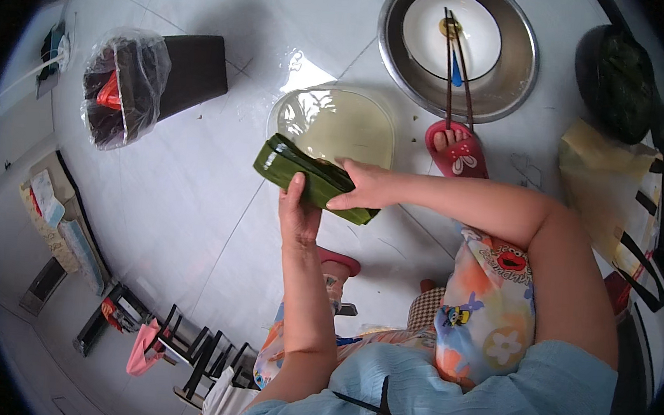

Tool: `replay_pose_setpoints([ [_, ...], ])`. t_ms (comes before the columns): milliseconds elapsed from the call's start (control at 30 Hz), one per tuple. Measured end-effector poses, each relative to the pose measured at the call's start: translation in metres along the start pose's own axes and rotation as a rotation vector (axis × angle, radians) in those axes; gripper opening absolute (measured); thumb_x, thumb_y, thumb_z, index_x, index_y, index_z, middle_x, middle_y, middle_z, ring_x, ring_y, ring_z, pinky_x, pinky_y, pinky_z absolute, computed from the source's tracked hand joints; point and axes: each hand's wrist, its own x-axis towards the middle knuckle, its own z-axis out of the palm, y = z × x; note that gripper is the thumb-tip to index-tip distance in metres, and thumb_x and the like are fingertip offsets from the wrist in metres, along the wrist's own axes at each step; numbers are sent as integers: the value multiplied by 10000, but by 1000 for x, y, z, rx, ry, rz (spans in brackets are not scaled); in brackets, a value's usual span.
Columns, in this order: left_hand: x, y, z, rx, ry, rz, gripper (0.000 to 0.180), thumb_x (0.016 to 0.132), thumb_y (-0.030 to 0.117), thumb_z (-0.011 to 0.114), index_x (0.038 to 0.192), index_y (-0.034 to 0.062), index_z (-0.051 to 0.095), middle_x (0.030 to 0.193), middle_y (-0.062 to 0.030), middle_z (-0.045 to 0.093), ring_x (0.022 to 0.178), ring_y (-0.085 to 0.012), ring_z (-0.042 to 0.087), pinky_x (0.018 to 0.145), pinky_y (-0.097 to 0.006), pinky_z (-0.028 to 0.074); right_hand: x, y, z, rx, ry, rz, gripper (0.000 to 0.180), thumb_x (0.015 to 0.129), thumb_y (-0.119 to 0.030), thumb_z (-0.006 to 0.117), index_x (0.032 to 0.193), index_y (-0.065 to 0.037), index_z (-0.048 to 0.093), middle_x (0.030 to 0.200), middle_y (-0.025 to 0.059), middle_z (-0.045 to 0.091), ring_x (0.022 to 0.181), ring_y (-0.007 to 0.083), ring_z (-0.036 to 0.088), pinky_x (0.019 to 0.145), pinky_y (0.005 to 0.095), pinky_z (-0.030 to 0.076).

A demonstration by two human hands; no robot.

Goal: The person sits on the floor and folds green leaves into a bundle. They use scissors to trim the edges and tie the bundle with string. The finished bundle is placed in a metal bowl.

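Near a clear, rounded plastic basin (pixel 392 134), a flat stack of glossy green leaves (pixel 320 185) is grasped by the left hand (pixel 299 217) and right hand (pixel 366 185), its long axis slanting from far left to near right.

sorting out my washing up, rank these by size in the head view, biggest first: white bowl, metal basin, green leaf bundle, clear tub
1. Metal basin
2. Clear tub, lower edge partly hidden
Not ranked: white bowl and green leaf bundle; they look close, and the bundle is held nearer the camera.
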Motion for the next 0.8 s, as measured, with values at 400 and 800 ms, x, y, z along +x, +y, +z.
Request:
replay_pose_setpoints([
  [400, -14, 33, -19, 21, 58, 117, 408, 931, 171, 658, 1297, 45, 529, 1202, -126, 630, 1136, -265, 593, 1025, -449, 473, -224, 197, -98, 268, 1235, 178, 160, 944, -55, 584, 1091, -14, 630, 952, 27, 642, 851, 123, 612, 751, 277, 508],
  [800, -19, 27, -2, 286, 37, 131, 491, 913, 77, 657, 1361, 26, 461, 1308, -126, 568, 1196, -274, 556, 1059, -466, 438, -256, 244, -63, -588, 973, 745, 209, 898, -237, 648, 1018, -67, 655, 1026, 124, 628, 934, 327, 626, 798, 408, 501],
])
